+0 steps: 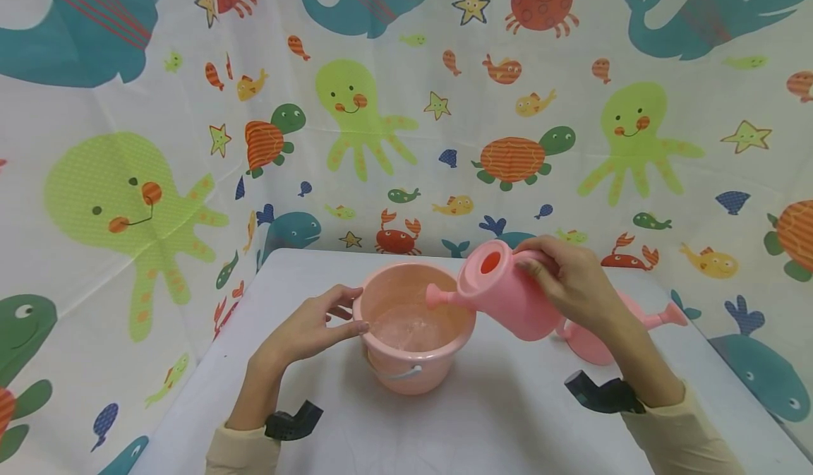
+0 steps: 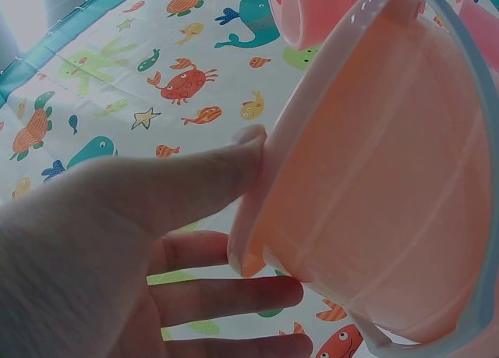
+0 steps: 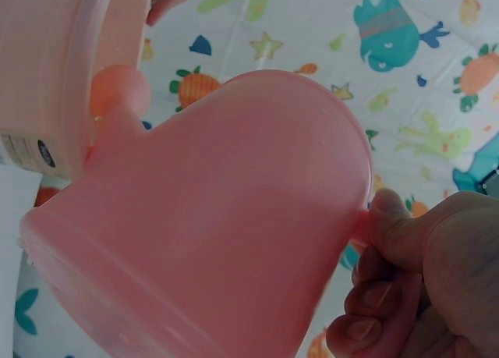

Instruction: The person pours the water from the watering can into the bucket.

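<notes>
A peach-pink bucket (image 1: 413, 369) with a pale handle stands on the table, and light glints off what looks like clear water at its bottom. My left hand (image 1: 317, 323) holds the bucket's left rim, thumb at the near side; the left wrist view shows the thumb (image 2: 210, 167) against the rim. My right hand (image 1: 565, 274) grips the handle of a pink watering can (image 1: 508, 298). The can is raised and tilted, its spout over the bucket's right rim. In the right wrist view, fingers (image 3: 374, 295) curl round the handle beside the can body (image 3: 226, 210).
A second pink watering can (image 1: 591, 348) stands on the white table (image 1: 483, 425) behind my right forearm, its spout pointing right. A curtain (image 1: 406, 200) printed with sea animals hangs behind and along the sides of the table.
</notes>
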The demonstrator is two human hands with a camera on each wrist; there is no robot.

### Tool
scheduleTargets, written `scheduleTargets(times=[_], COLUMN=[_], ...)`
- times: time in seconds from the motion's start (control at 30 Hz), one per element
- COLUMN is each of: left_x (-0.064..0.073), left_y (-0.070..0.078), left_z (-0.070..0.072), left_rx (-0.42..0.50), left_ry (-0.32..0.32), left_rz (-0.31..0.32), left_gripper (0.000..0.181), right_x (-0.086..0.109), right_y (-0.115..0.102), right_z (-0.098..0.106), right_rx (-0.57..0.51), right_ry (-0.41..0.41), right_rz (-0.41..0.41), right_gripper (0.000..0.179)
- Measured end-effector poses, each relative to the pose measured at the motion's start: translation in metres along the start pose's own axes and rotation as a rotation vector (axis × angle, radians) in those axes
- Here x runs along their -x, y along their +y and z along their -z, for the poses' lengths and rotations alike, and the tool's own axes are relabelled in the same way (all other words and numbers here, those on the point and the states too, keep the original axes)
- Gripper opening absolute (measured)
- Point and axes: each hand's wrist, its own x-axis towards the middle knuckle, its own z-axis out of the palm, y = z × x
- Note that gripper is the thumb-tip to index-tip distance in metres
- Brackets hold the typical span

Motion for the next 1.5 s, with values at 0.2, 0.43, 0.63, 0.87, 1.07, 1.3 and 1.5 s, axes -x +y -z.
scheduleTargets(times=[0.2,0.43,0.63,0.87,1.07,1.3,1.5], left_x=[0.0,-0.0004,-0.0007,-0.0005,-0.0002,-0.0002,-0.0002], left_y=[0.0003,0.0,-0.0005,0.0001,-0.0002,-0.0004,-0.0003], left_z=[-0.0002,-0.0009,-0.0011,-0.0006,-0.0006,-0.0006,-0.0008], left_rx=[-0.006,-0.004,-0.005,-0.001,0.002,0.002,-0.001], left_ry=[0.001,0.0,0.0,-0.003,-0.002,-0.002,0.001], left_rz=[-0.001,-0.002,-0.01,-0.006,-0.004,-0.009,-0.008], left_gripper=[0.067,0.065,0.067,0.067,0.068,0.068,0.068], right_x=[-0.0006,-0.0007,-0.0011,-0.0016,-0.0024,-0.0044,-0.0051], right_y=[0.0,0.0001,0.0001,-0.0007,-0.0017,-0.005,-0.0045], right_z=[0.0001,0.0004,0.0005,0.0002,0.0011,0.0013,0.0012], right_rx=[0.004,0.005,0.009,0.0,0.004,-0.012,-0.011], right_ry=[-0.002,-0.003,-0.001,-0.007,-0.013,-0.019,-0.026], right_rz=[-0.001,0.011,0.018,0.012,0.004,-0.002,-0.009], right_gripper=[0.021,0.021,0.021,0.021,0.021,0.021,0.022])
